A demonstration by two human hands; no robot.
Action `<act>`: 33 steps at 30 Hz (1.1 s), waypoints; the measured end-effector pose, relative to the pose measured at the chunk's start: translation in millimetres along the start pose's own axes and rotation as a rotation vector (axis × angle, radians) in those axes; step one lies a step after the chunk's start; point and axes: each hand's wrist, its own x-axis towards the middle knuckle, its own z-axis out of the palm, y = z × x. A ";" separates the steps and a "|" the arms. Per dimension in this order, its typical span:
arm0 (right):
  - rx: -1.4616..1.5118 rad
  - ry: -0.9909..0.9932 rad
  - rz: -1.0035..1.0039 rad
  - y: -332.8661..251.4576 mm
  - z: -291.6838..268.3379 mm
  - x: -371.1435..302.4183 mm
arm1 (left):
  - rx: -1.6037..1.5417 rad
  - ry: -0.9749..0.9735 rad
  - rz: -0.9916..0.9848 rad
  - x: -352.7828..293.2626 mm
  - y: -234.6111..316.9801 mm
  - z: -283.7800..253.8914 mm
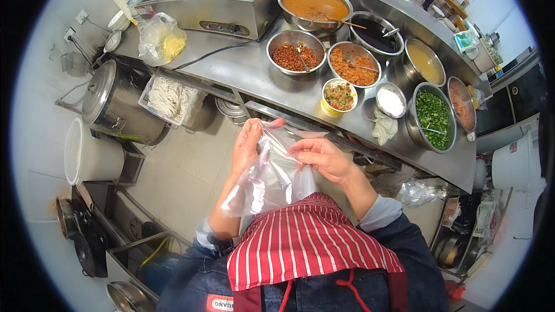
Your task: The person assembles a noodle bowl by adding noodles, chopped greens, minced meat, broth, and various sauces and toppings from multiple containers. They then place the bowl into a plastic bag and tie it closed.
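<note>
Head view: before the desk (245, 69), left hand (248, 143) and right hand (325, 159) pinch a clear bag (269, 176) (likely light, slippery; grip its edge).

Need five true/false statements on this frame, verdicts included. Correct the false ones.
1. The left hand and right hand both hold a thin, clear plastic bag. True.
2. The round yellow-and-white tub of mixed food stands on the floor. False: it stands on the grey steel counter.
3. The steel bowl of chopped greens is right of the small steel bowl of white contents. True.
4. The person's cloth apron is plain blue. False: it is red with white stripes.
5. The large cylindrical steel pot at the left has its round metal lid on. True.
</note>
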 end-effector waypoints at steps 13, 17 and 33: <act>-0.041 0.336 0.050 37.7 -23.2 -55.8 | 0.294 -0.071 -0.384 -13.2 -36.9 -1.3; 0.013 0.637 -0.008 51.1 -26.3 -77.7 | 0.441 0.003 -0.247 -20.3 -33.4 -3.9; -0.258 0.771 -0.081 123.5 37.1 -73.3 | 0.608 -0.392 -0.376 -72.7 -72.5 -3.6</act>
